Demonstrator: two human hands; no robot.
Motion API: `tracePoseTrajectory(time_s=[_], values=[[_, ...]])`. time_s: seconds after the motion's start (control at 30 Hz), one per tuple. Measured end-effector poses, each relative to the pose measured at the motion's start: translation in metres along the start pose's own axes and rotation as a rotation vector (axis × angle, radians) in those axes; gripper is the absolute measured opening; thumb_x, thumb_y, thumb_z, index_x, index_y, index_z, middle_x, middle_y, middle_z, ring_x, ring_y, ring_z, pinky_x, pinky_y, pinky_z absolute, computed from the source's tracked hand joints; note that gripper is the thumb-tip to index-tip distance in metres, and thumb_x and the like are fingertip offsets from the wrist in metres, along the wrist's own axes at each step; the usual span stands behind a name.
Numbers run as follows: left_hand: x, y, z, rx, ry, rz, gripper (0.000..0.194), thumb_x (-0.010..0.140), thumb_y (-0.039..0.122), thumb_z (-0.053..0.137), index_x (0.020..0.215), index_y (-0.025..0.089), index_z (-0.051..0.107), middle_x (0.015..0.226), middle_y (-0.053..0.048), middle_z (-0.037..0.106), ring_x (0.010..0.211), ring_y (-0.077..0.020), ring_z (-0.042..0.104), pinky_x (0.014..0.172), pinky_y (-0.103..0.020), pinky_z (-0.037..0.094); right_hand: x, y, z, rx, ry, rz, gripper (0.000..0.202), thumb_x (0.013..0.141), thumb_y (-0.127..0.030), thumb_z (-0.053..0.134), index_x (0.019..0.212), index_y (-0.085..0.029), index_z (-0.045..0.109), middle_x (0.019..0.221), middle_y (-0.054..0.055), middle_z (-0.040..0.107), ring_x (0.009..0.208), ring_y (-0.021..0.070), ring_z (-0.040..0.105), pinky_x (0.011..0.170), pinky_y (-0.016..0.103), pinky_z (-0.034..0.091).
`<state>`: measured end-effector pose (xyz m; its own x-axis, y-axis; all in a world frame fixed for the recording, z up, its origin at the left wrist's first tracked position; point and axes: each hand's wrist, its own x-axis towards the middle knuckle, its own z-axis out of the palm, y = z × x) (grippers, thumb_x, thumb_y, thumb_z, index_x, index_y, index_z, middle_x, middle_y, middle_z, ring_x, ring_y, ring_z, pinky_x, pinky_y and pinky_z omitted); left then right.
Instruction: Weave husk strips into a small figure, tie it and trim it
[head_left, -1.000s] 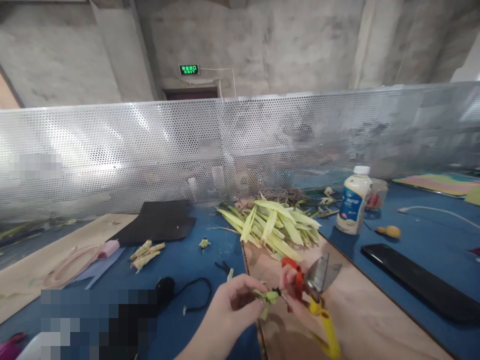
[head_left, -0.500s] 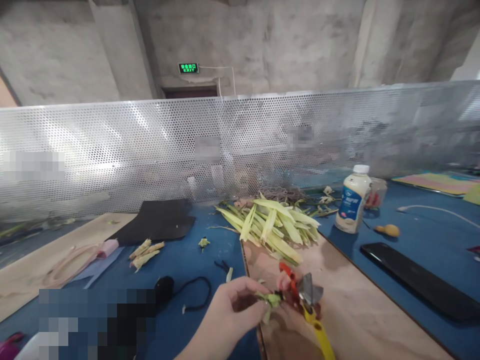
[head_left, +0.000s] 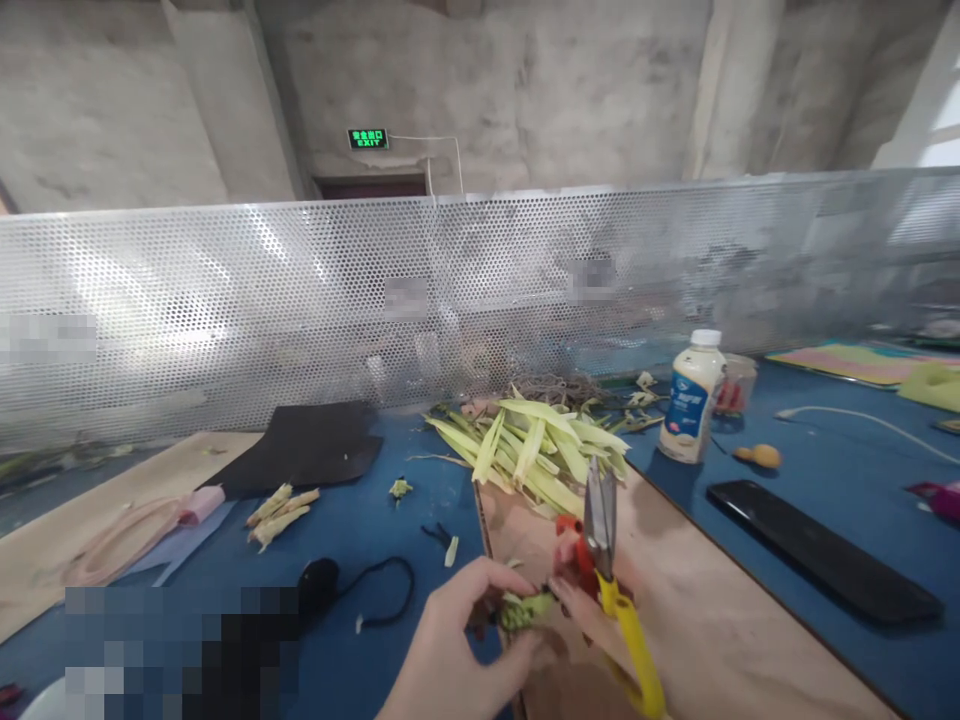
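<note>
A small green leafy piece is pinched between the thumb and fingers of my left hand, over the left edge of the brown board. Just to the right, my right hand holds scissors with one red and one yellow handle, their blades pointing up. Its fingertips also touch the right end of the green piece, beside a dark bit. Pale green husk strips lie heaped at the back end of the board.
A bottle, a clear cup, a small gourd and a black phone stand or lie at right. Leftward are husk bundles, black sheet, and black cord. A perforated metal screen runs behind.
The scissors have turned so their blades point upward. My right fingers have come to the green piece, which has shifted slightly left with my left hand. The view has shifted slightly.
</note>
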<state>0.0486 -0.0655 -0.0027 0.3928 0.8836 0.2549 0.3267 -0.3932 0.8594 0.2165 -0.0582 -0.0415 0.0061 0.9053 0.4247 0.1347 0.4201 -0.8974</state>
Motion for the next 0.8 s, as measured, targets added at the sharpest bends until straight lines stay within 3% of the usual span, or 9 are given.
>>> tracePoseTrajectory(time_s=[0.23,0.37,0.47,0.53,0.7,0.8], values=[[-0.002,0.000,-0.004,0.277,0.115,0.409,0.023,0.066,0.003,0.054,0.082,0.019,0.058,0.076,-0.002,0.065,0.069,-0.0136,0.059,0.061,-0.023,0.046,-0.005,0.006,0.012,0.072,0.019,0.015,0.034,0.072,-0.034,0.063,0.102,-0.023,0.050,0.086,0.004,0.058,0.073,0.0168,0.060,0.067,0.031,0.053],[0.000,0.000,-0.003,0.353,0.194,0.609,0.028,0.067,0.002,0.055,0.088,0.020,0.059,0.076,-0.001,0.068,0.068,-0.0133,0.061,0.068,-0.026,0.048,-0.007,0.016,0.019,0.121,0.024,0.013,0.030,0.072,-0.039,0.059,0.095,-0.023,0.048,0.082,0.002,0.056,0.070,0.0154,0.058,0.064,0.029,0.053],[-0.001,0.001,-0.004,0.364,0.212,0.618,0.029,0.069,0.003,0.055,0.091,0.021,0.060,0.075,-0.001,0.069,0.064,-0.0130,0.060,0.065,-0.025,0.048,-0.007,0.013,0.020,0.169,0.014,0.026,0.024,0.072,-0.039,0.058,0.083,-0.022,0.045,0.075,0.001,0.052,0.068,0.0146,0.057,0.064,0.028,0.052],[-0.002,0.001,-0.006,0.395,0.167,0.542,0.023,0.071,0.007,0.057,0.088,0.021,0.061,0.075,-0.001,0.069,0.066,-0.0136,0.060,0.068,-0.026,0.047,-0.006,0.004,0.019,0.190,-0.015,0.059,0.025,0.070,-0.037,0.061,0.077,-0.022,0.043,0.073,0.000,0.049,0.069,0.0155,0.056,0.065,0.029,0.051],[-0.004,0.004,-0.007,0.428,0.145,0.459,0.013,0.073,0.012,0.057,0.082,0.020,0.061,0.073,-0.003,0.068,0.067,-0.0149,0.059,0.071,-0.028,0.045,-0.008,-0.023,0.006,0.214,-0.109,0.072,0.023,0.070,-0.033,0.063,0.081,-0.023,0.046,0.079,0.001,0.053,0.072,0.0170,0.056,0.066,0.031,0.050],[-0.004,0.004,-0.008,0.408,0.153,0.464,0.014,0.072,0.010,0.056,0.080,0.020,0.061,0.072,-0.003,0.067,0.066,-0.0152,0.058,0.068,-0.027,0.045,-0.011,-0.024,0.003,0.213,-0.150,0.079,0.020,0.073,-0.034,0.061,0.081,-0.022,0.048,0.077,0.001,0.053,0.067,0.0152,0.055,0.061,0.029,0.050]])
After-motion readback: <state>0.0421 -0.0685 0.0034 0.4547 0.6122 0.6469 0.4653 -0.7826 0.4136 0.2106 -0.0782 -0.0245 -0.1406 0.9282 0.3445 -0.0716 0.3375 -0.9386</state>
